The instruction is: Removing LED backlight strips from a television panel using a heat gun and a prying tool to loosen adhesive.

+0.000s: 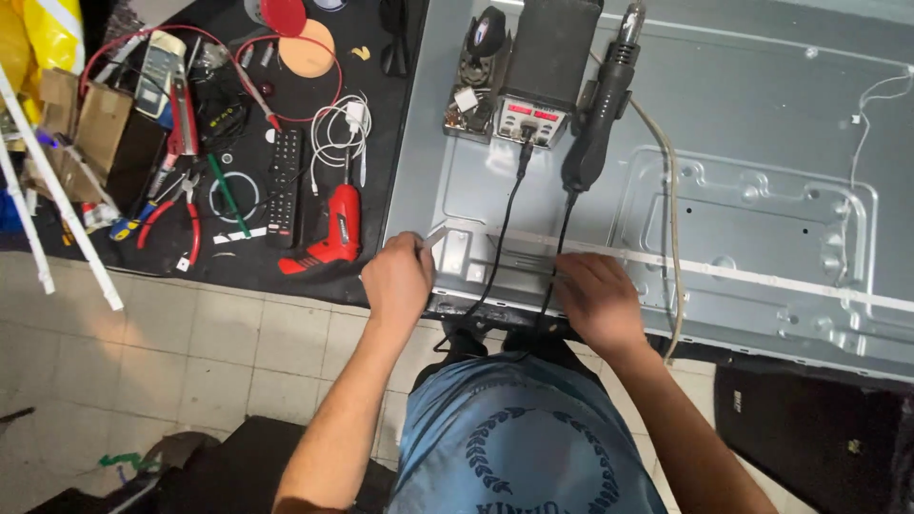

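A large grey metal back panel (762, 124) lies flat on the bench. A long thin white strip (724, 273) runs across it from near its front left corner toward the right. My left hand (398, 279) pinches the strip's left end at the panel's corner. My right hand (595, 297) presses down on the strip a little further right, fingers closed over it. Two black cables (505, 238) cross the strip between my hands.
A soldering station (533, 105) and a black hot-air handle (600, 114) stand on the panel's far side. On the black mat to the left lie a red electric screwdriver (328, 233), a remote control (284, 186), pliers (176, 214) and wires. White rails (57, 200) lean at far left.
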